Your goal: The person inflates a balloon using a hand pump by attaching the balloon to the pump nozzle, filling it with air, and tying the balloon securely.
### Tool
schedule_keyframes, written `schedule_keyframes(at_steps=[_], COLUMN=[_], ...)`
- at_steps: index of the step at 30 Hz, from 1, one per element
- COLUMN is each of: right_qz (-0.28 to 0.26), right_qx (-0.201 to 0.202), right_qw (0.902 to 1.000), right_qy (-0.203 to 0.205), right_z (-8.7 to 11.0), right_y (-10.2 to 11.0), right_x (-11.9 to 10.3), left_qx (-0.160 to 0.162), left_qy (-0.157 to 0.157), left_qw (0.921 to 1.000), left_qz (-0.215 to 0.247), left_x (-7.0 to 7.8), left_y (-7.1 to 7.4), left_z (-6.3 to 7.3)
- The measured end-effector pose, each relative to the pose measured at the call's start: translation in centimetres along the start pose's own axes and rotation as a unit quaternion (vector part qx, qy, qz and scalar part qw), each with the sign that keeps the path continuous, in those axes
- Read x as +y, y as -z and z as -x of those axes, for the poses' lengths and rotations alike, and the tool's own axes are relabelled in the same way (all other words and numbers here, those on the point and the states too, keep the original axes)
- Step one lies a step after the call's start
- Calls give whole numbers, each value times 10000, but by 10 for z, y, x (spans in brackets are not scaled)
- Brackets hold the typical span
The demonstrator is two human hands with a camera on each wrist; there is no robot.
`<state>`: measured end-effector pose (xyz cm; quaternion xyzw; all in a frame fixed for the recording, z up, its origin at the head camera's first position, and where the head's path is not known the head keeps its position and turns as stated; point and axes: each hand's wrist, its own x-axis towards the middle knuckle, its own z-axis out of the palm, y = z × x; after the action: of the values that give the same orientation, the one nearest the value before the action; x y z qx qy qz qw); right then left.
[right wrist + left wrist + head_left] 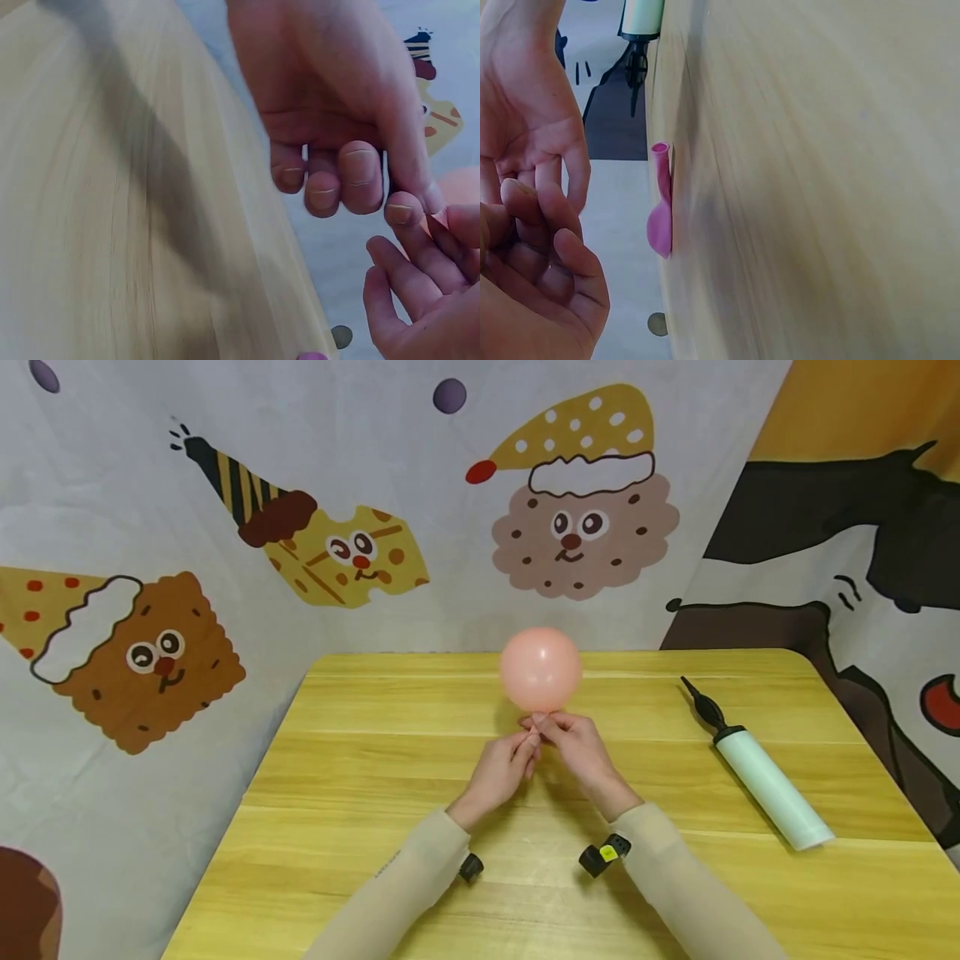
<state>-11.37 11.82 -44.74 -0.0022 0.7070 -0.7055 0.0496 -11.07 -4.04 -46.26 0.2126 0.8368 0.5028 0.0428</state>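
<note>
At the head view's centre, the left hand (498, 767) and right hand (582, 748) pinch the neck of a round, glossy peach balloon (540, 668). A pale-green cylindrical pump (772, 787) lies right on the wood-grained table (360, 760); a limp pink balloon (660, 221), mid-left in the left wrist view. Cartoon-printed cloth (450, 560) hangs behind.

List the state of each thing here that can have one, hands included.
Peach balloon: inflated, neck pinched; whether knotted, cannot tell.
Pink balloon: limp, uninflated, on the table.
Pump: lying on the table, detached from both balloons.
Left hand: pinching the peach balloon's neck.
Right hand: pinching there too.
</note>
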Motion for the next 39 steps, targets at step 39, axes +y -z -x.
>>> schedule_keyframes(at_steps=[39], right_qz=[2991], right_qx=[-1276], right_qw=[9449], right_qy=[384], right_z=[-1], right_y=[29], right_x=[-26], left_qx=[835], left_qy=[-2831], left_qw=[9320], left_qz=[-2104], left_x=[17], left_y=[40], left_z=[3])
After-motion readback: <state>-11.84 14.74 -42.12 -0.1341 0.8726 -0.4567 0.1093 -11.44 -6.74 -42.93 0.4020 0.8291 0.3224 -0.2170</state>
